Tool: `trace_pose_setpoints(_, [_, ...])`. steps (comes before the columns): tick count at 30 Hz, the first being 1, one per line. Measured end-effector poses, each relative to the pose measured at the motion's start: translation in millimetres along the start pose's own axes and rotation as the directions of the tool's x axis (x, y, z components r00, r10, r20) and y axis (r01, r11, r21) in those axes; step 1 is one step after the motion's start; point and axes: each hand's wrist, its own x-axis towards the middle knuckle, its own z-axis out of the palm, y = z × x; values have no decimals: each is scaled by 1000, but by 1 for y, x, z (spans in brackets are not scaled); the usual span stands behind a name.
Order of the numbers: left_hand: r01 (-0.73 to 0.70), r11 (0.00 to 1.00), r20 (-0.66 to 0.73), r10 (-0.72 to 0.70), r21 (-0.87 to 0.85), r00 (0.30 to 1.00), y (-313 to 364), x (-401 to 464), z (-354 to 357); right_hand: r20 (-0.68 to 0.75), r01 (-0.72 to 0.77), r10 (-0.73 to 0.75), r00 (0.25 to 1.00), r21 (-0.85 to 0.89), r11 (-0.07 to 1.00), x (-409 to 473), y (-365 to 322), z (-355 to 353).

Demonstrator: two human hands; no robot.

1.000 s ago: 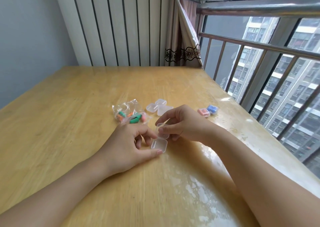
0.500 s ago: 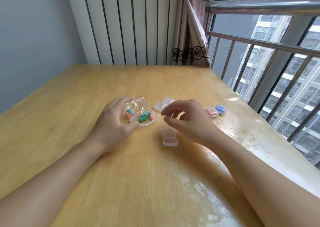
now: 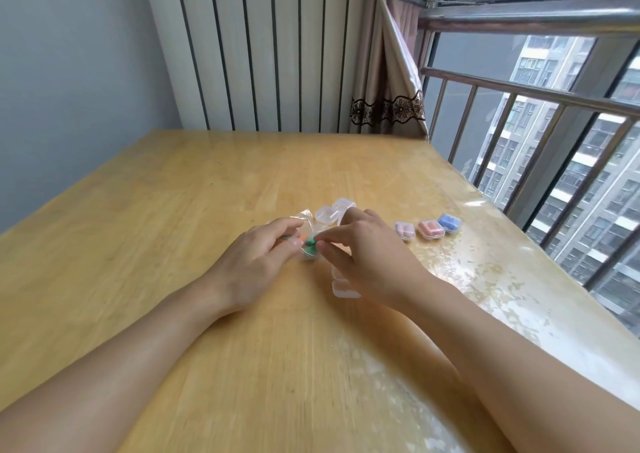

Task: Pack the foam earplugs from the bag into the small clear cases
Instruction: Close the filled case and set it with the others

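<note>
A small clear plastic bag (image 3: 304, 220) with green and orange foam earplugs (image 3: 310, 242) lies mid-table. My left hand (image 3: 256, 262) grips the bag from the left. My right hand (image 3: 360, 252) pinches at the bag's right side, fingertips on the green earplug. An open, empty clear case (image 3: 341, 284) lies on the table under my right palm, partly hidden. Two more empty clear cases (image 3: 329, 212) sit just behind the bag.
Three shut cases stand in a row to the right: a pale pink one (image 3: 404, 230), a pink one (image 3: 430, 229) and a blue one (image 3: 449, 223). The wooden table (image 3: 173, 210) ends at a window railing (image 3: 519, 89) on the right and a wall behind.
Both hands left the open case on the table. My left hand took hold of the bag, and my right hand moved left onto the bag's earplugs.
</note>
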Motion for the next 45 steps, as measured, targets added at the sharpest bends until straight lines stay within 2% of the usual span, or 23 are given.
trace_pose_setpoints(4, [-29,999,63,32,-43,998,3,-3,-2,-21,-46,45,999,-40,998,2,-2,2])
trace_pose_setpoints(8, [33,999,-54,-33,1,998,-4,4,-1,9,-50,51,999,-87,995,3,-2,2])
trace_pose_setpoints(12, [41,986,-58,-32,163,998,-9,7,0,49,-63,69,996,-124,990,6,-3,5])
trace_pose_setpoints(16, [46,987,-125,-26,156,992,-11,9,-1,48,-71,77,996,-118,990,8,-3,6])
trace_pose_setpoints(23, [51,978,-180,-14,200,984,-11,9,2,71,-84,81,994,38,996,10,6,5])
trace_pose_setpoints(31, [-6,966,-176,53,260,983,-9,7,1,82,-55,48,996,89,995,11,6,5])
trace_pose_setpoints(36, [-1,959,-99,31,284,995,-7,6,0,76,7,-13,997,70,998,9,7,1])
trace_pose_setpoints(40, [9,980,-11,-6,197,1000,-2,5,1,101,25,-27,994,28,999,9,7,1])
trace_pose_setpoints(45, [-95,962,81,77,255,994,-2,2,2,149,-11,-5,989,107,994,10,8,2])
